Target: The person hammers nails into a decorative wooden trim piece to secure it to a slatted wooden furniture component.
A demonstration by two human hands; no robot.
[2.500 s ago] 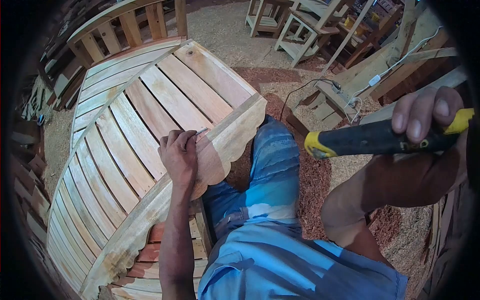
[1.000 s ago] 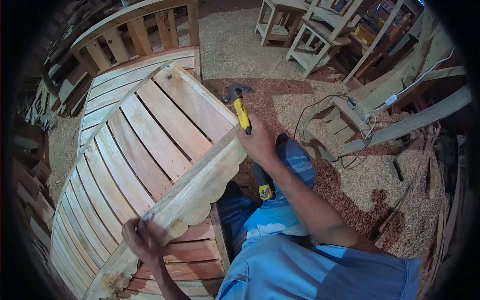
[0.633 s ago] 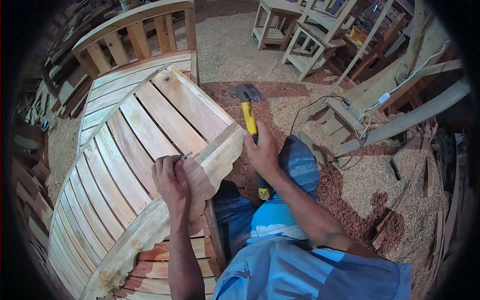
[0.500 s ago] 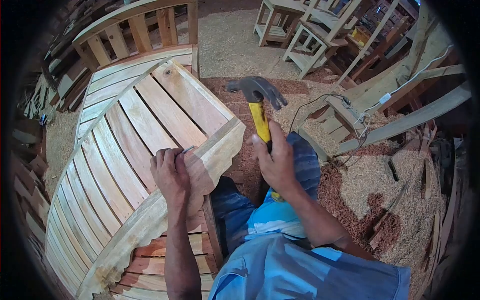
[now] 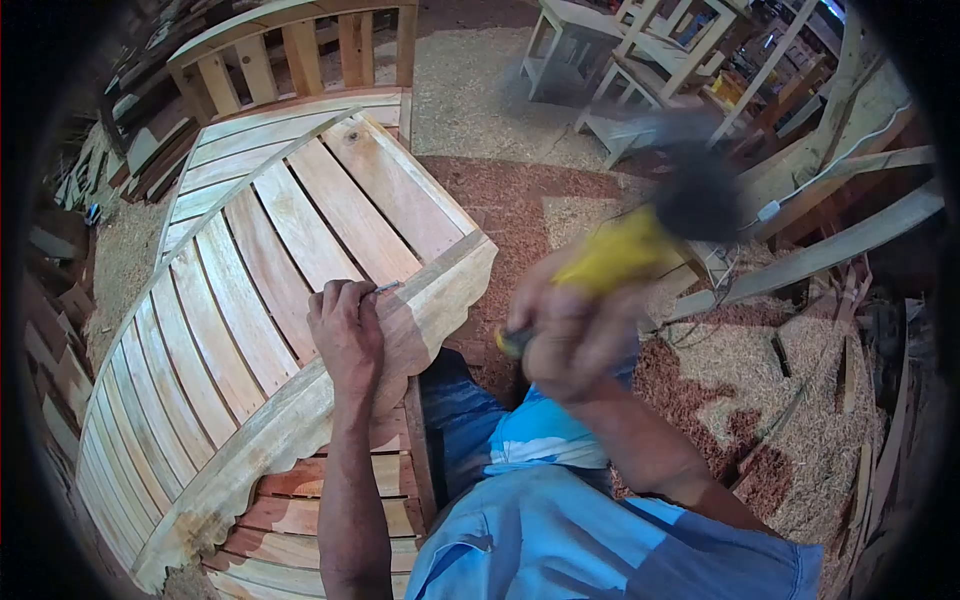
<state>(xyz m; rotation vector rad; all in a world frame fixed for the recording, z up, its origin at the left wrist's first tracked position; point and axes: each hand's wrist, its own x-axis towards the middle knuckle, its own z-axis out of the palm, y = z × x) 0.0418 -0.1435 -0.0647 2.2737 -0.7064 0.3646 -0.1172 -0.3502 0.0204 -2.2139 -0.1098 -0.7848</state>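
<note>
My left hand (image 5: 347,330) is closed at the edge of the slatted wooden panel (image 5: 290,235), its thumb and fingers pinching a nail (image 5: 386,287) beside the scalloped wooden board (image 5: 300,415). To the right, my right hand (image 5: 575,325) is wrapped round the handle of a hammer (image 5: 625,250). The hammer has a yellow grip and a dark head, both smeared by motion. Its head is up and to the right, well apart from the nail. Where the nail's tip meets the wood is too small to tell.
A slatted wooden frame (image 5: 290,60) stands beyond the panel. Wooden stools (image 5: 640,80) are at the back right. A white cable (image 5: 850,150) runs along timber at the right. Sawdust and shavings (image 5: 800,380) cover the floor on the right.
The hammer has swung to the right, away from the panel, and its head now points up and right. My left hand still holds the nail at the panel's edge.
</note>
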